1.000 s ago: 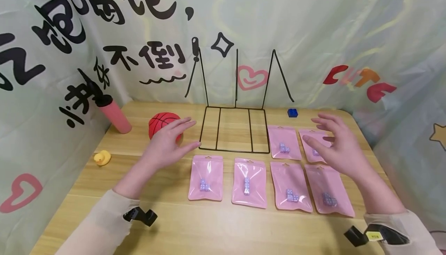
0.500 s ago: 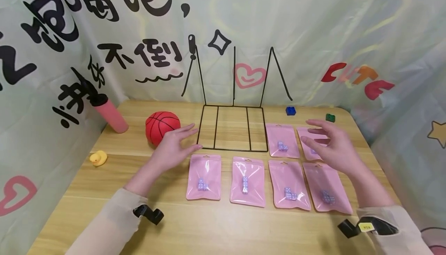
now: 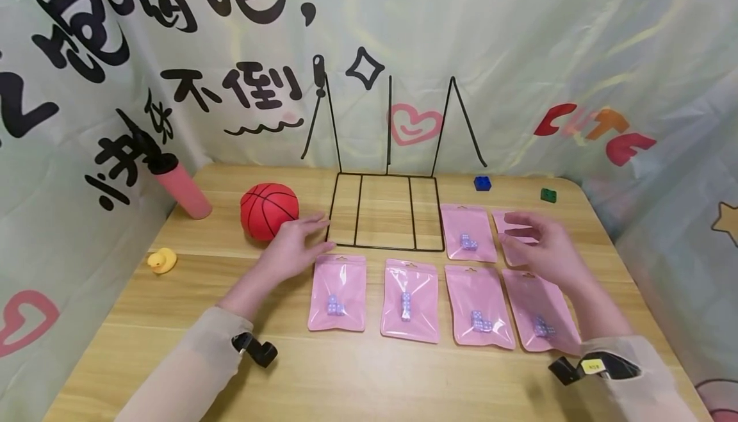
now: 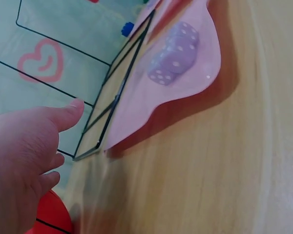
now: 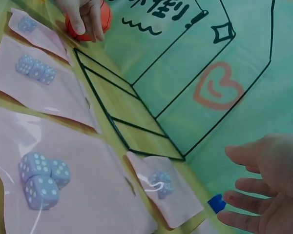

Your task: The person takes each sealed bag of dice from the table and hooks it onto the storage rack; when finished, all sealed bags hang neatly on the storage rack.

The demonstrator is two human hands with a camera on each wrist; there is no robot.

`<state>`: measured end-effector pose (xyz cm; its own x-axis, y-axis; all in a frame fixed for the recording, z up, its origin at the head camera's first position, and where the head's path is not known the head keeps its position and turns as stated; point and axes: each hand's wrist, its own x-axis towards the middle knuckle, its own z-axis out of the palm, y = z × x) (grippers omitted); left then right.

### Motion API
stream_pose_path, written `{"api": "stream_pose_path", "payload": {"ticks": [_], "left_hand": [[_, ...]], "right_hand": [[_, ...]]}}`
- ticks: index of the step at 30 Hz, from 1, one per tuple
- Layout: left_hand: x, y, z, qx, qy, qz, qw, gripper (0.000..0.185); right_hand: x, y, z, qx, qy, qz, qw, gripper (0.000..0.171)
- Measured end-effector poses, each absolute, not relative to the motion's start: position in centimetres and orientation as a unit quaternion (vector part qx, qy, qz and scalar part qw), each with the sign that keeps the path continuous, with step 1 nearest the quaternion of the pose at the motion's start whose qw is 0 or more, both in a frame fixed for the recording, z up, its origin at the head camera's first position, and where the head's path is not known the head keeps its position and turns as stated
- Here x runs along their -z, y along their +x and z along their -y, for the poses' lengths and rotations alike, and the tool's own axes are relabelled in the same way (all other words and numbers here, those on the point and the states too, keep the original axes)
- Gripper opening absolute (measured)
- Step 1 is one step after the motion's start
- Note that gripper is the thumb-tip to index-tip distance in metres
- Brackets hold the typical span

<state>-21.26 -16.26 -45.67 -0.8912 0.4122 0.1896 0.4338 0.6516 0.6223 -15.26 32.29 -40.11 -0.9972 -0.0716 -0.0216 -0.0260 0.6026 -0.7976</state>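
Observation:
My left hand (image 3: 295, 246) hovers with fingers extended and thumb apart, near the front left corner of a black wire rack (image 3: 383, 249). It holds nothing. My right hand (image 3: 546, 249), fingers loosely bent and spread, is over the back right pink pouch (image 3: 507, 220), covering part of it. Nothing is in its grasp either. More pink zip pouches with lilac dice inside lie flat: one beside the rack (image 3: 455, 217), and several in a front row, from the left pouch (image 3: 323, 275) to the right pouch (image 3: 536, 294). In the right wrist view, dice (image 5: 40, 178) show large.
A red ball with black lines (image 3: 269, 212) sits just behind my left hand. Farther left are a pink bottle-like pump (image 3: 187, 191) and a yellow rubber duck (image 3: 163, 260). A blue block (image 3: 482, 184) and a green block (image 3: 548, 195) lie at the back right, before a printed curtain.
My left hand has moved slightly right and down, uncovering the ball. My right hand has lowered a little; the green block now shows behind it. The head view has shifted slightly.

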Motion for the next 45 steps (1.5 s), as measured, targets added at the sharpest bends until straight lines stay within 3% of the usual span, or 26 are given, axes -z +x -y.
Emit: {"api": "stream_pose_path", "payload": {"ticks": [7, 17, 29, 37, 45], "left_hand": [[46.7, -21.9, 15.6, 0.312, -0.230, 0.922, -0.007, 0.060], [46.8, -22.6, 14.9, 0.252, -0.213, 0.944, -0.027, 0.061], [47.8, -22.9, 15.0, 0.241, -0.219, 0.945, -0.018, 0.060], [48.0, -22.9, 15.1, 0.248, -0.205, 0.946, -0.031, 0.061], [48.0, -23.1, 14.9, 0.245, -0.206, 0.947, -0.036, 0.058]], "right_hand": [[41.1, -15.7, -32.8, 0.463, 0.006, -0.885, 0.055, 0.065], [42.0, -16.9, -32.6, 0.444, 0.015, -0.894, 0.060, 0.061], [43.2, -18.2, -32.2, 0.417, 0.020, -0.906, 0.067, 0.061], [43.4, -18.7, -31.3, 0.376, 0.022, -0.924, 0.061, 0.048], [43.5, -18.9, -30.8, 0.370, 0.066, -0.923, 0.082, 0.055]]}}
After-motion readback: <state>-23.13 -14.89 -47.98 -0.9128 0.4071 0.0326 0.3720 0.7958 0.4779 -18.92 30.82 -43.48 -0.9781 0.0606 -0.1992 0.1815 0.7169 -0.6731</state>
